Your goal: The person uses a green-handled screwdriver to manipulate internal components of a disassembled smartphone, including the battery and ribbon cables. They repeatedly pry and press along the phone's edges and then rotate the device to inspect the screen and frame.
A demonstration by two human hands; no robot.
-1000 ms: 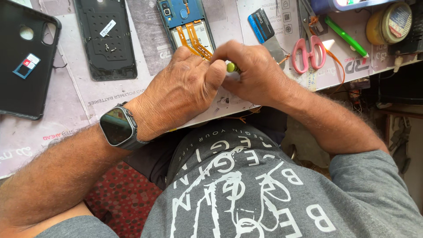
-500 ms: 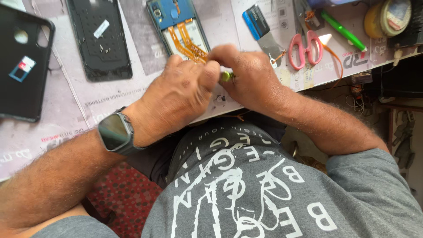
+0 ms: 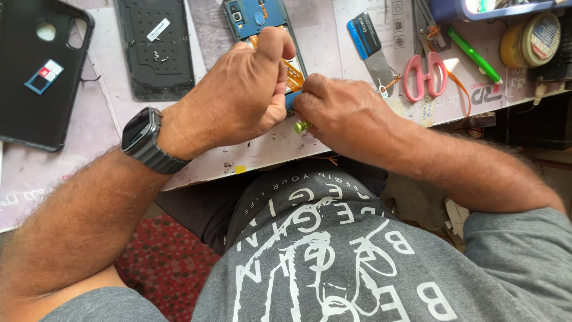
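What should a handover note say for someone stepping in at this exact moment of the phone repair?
Left hand: on the opened blue phone, thumb pressed near the orange flex cable, holding the phone steady.
Right hand: fingers closed around a green-tipped tool, working at the phone's lower edge.
Things: phone lies at the mat's front edge; its black back cover lies to the left, a black case further left. Pink scissors, a blue-handled scraper and a green pen lie to the right.
Done: back cover off, insides exposed.
Left: phone not reassembled; cover still off.
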